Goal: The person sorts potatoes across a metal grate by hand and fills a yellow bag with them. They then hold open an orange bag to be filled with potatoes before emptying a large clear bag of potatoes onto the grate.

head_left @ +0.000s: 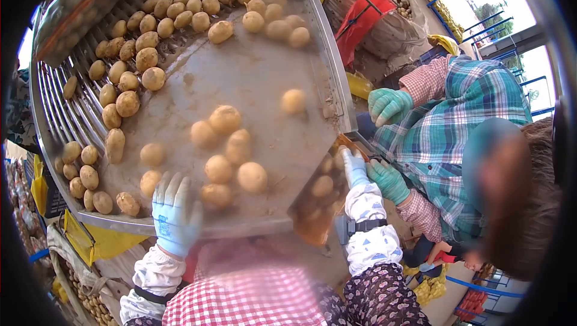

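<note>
Stretching out loose fingers, your left hand [172,215] is by potatoes [150,182] near the desk's [270,121] front edge; your right hand [356,170] is at the corner chute [323,227], grip hard to tell.

The person's left hand [175,213], in a pale blue glove, is at the near edge of the bench [240,79] with its fingers spread, close to some loose potatoes [252,177]. More potatoes lie across the metal bars [78,106] at left and along the far side. The gloved right hand [354,168] is at the rim of a chute [323,228] at the corner — potatoes show inside, blurred. Just beside it is a co-worker's green-gloved hand [387,180]; their other hand [389,106] is higher up, fingers curled.
</note>
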{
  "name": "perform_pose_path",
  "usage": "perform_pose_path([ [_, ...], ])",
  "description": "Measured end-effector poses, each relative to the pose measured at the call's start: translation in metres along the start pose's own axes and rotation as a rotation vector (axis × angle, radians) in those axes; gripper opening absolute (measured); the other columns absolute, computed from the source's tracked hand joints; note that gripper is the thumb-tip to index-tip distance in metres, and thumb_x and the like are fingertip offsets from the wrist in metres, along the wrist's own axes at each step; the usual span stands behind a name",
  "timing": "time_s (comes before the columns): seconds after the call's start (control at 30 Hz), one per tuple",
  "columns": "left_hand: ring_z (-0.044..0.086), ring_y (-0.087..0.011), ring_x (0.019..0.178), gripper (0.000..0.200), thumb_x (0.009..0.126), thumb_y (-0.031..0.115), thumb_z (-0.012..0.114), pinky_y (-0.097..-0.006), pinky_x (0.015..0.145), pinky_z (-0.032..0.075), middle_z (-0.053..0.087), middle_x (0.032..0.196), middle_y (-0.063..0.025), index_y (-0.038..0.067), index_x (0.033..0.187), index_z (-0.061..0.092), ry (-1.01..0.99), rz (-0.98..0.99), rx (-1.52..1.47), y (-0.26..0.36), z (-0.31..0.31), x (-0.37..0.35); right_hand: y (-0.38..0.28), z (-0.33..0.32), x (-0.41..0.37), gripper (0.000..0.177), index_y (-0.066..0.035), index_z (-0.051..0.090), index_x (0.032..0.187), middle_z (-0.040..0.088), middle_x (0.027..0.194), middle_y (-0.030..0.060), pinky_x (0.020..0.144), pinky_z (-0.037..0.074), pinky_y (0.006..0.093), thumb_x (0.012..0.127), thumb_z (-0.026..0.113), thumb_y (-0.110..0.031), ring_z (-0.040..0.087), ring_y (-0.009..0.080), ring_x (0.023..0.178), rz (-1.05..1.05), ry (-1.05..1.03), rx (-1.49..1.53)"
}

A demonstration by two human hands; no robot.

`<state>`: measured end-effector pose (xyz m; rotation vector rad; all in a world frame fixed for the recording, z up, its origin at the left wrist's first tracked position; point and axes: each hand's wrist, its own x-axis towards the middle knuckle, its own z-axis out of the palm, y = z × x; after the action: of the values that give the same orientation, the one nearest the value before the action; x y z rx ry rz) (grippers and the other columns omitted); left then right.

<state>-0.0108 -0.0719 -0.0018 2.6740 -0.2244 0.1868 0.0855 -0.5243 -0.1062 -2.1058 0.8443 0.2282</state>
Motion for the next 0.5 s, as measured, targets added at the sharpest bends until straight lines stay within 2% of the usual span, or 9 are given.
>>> perform_pose_path([
  [0.03, 0.048, -0.0422, 0.12, 0.054, 0.072, 0.006, 0.064, -0.0501, 0.102, 0.038, 0.054, 0.126, -0.0195, 0.0, 0.125, 0.052, 0.034, 0.03, 0.001, 0.001, -0.001, 0.004, -0.037, -0.015, -0.043, 0.059, -0.007, 0.054, 0.127, 0.064, 0.111, 0.0107, 0.074, 0.052, 0.0409, 0.086, 0.062, -0.048, 0.064, 0.0256, 0.096, 0.216, -0.028, 0.24],
  [0.07, 0.05, -0.0428, 0.116, 0.054, 0.07, 0.003, 0.065, -0.0502, 0.1, 0.041, 0.055, 0.123, -0.0197, -0.001, 0.122, 0.053, 0.069, 0.062, 0.0, 0.004, 0.0, 0.006, -0.03, -0.023, -0.049, 0.056, -0.013, 0.056, 0.124, 0.065, 0.107, 0.0084, 0.063, 0.051, 0.0417, 0.088, 0.055, -0.055, 0.064, 0.0241, 0.092, 0.33, -0.039, 0.354],
  [0.17, 0.054, -0.0412, 0.112, 0.054, 0.068, 0.0, 0.066, -0.0476, 0.096, 0.044, 0.056, 0.121, -0.0204, -0.002, 0.12, 0.054, 0.128, 0.135, -0.214, 0.01, 0.003, 0.01, -0.01, -0.041, -0.078, 0.058, -0.016, 0.057, 0.122, 0.066, 0.107, 0.0077, 0.063, 0.05, 0.0406, 0.088, 0.048, -0.062, 0.064, 0.0236, 0.091, 0.491, -0.228, 0.937],
  [0.2, 0.058, -0.0399, 0.106, 0.053, 0.067, -0.003, 0.066, -0.0466, 0.091, 0.048, 0.059, 0.117, -0.0208, -0.003, 0.119, 0.055, 0.155, 0.199, -0.304, 0.021, 0.007, 0.016, -0.007, -0.044, -0.087, 0.058, -0.016, 0.057, 0.121, 0.066, 0.106, 0.0078, 0.064, 0.05, 0.0406, 0.088, 0.046, -0.063, 0.064, 0.0234, 0.091, 0.51, -0.252, 0.984],
  [0.3, 0.061, -0.0399, 0.101, 0.055, 0.072, 0.005, 0.07, -0.0449, 0.09, 0.049, 0.062, 0.113, -0.0226, -0.004, 0.124, 0.055, -0.066, 0.255, -0.786, 0.07, 0.02, 0.037, -0.036, -0.037, -0.135, 0.058, -0.016, 0.057, 0.12, 0.066, 0.109, 0.0082, 0.07, 0.05, 0.0416, 0.09, 0.042, -0.063, 0.063, 0.0231, 0.094, 0.549, -0.296, 1.072],
  [0.33, 0.059, -0.0395, 0.11, 0.062, 0.076, 0.013, 0.074, -0.0427, 0.094, 0.048, 0.058, 0.122, -0.0238, -0.003, 0.131, 0.05, -0.209, 0.207, -0.907, 0.091, 0.02, 0.045, -0.042, -0.03, -0.148, 0.058, -0.015, 0.056, 0.121, 0.065, 0.111, 0.0085, 0.073, 0.05, 0.0424, 0.091, 0.041, -0.062, 0.063, 0.0232, 0.096, 0.552, -0.289, 1.07],
  [0.4, 0.035, -0.0379, 0.136, 0.082, 0.08, 0.025, 0.074, -0.0411, 0.111, 0.032, 0.036, 0.145, -0.0257, -0.002, 0.145, 0.031, -0.481, 0.268, -1.117, 0.111, 0.056, 0.045, -0.059, -0.016, -0.175, 0.058, -0.012, 0.056, 0.123, 0.063, 0.116, 0.0092, 0.079, 0.051, 0.0426, 0.094, 0.039, -0.06, 0.062, 0.0233, 0.1, 0.559, -0.343, 1.111],
  [0.43, 0.03, -0.0369, 0.139, 0.085, 0.081, 0.029, 0.072, -0.0417, 0.114, 0.026, 0.033, 0.147, -0.0248, -0.001, 0.147, 0.027, -0.547, 0.312, -1.058, 0.12, 0.061, 0.052, -0.071, -0.009, -0.191, 0.058, -0.01, 0.055, 0.124, 0.061, 0.118, 0.0098, 0.082, 0.051, 0.0419, 0.095, 0.038, -0.058, 0.061, 0.0234, 0.102, 0.559, -0.399, 1.15],
  [0.5, 0.034, -0.0315, 0.138, 0.085, 0.082, 0.03, 0.073, -0.0392, 0.112, 0.029, 0.036, 0.147, -0.0204, 0.0, 0.147, 0.028, -0.685, 0.2, -1.363, 0.129, 0.084, 0.046, -0.082, -0.007, -0.209, 0.06, -0.007, 0.054, 0.126, 0.059, 0.122, 0.0109, 0.089, 0.051, 0.0396, 0.098, 0.035, -0.057, 0.059, 0.0232, 0.106, 0.493, -0.474, 1.089],
])
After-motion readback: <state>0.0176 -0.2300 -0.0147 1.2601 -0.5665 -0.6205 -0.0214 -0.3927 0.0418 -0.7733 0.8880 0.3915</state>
